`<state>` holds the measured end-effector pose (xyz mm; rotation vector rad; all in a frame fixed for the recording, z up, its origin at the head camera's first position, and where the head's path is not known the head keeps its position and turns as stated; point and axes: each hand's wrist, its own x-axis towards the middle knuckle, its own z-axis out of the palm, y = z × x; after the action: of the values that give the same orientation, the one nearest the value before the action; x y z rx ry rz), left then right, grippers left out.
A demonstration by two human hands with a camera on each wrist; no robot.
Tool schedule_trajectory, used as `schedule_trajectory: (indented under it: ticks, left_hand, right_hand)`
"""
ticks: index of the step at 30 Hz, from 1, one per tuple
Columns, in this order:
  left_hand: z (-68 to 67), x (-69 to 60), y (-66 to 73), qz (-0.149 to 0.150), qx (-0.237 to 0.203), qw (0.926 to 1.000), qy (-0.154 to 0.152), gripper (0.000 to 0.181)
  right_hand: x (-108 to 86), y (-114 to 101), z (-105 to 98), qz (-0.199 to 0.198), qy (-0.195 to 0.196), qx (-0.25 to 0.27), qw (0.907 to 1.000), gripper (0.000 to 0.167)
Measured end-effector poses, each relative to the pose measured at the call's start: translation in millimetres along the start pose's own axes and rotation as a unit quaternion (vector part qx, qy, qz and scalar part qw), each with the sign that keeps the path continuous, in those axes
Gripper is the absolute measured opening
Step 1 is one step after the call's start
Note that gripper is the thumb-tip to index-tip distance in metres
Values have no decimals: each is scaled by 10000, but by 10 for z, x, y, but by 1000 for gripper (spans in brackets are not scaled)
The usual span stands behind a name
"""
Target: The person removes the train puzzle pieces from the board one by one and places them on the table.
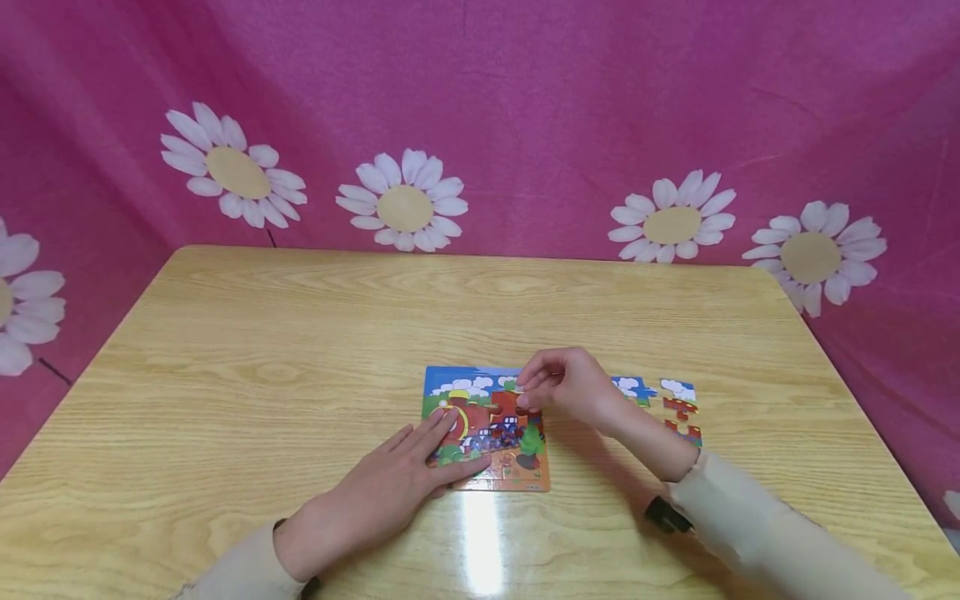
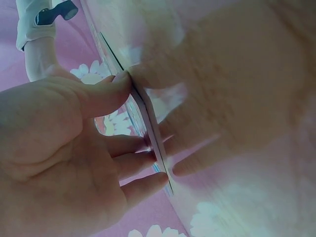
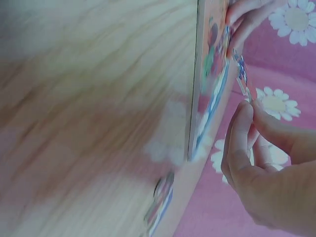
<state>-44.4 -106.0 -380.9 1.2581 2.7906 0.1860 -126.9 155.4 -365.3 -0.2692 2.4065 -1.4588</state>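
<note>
A jigsaw puzzle board [image 1: 536, 475] with a train picture lies near the middle of the table. My left hand [image 1: 397, 475] rests on its left part with the fingers spread fairly straight; in the left wrist view the left hand's thumb [image 2: 116, 91] is at the board's near edge. My right hand [image 1: 573, 387] is over the board's upper right. In the right wrist view, its thumb and forefinger pinch a puzzle piece [image 3: 242, 74] by one end, tilted above the board. The fingers partly hide the board's upper right corner.
Several loose puzzle pieces [image 1: 681, 407] lie to the right of the board, some partly behind my right forearm. The wooden table [image 1: 262, 375] reaches back to a pink cloth [image 1: 525, 100] with white daisies. A dark wrist device [image 1: 666, 515] hangs below the right sleeve.
</note>
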Motion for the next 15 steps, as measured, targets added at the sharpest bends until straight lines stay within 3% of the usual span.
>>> schedule_trajectory:
  ticks: [10, 15]
  left_hand:
    - [39, -3, -23, -53, -200, 9998, -44, 58]
    - [3, -9, -8, -64, -115, 9999, -43, 61]
  right_hand:
    - [-189, 142, -354, 327, 153, 56, 9993, 15]
    - [-301, 250, -529, 318, 318, -187, 9988, 12]
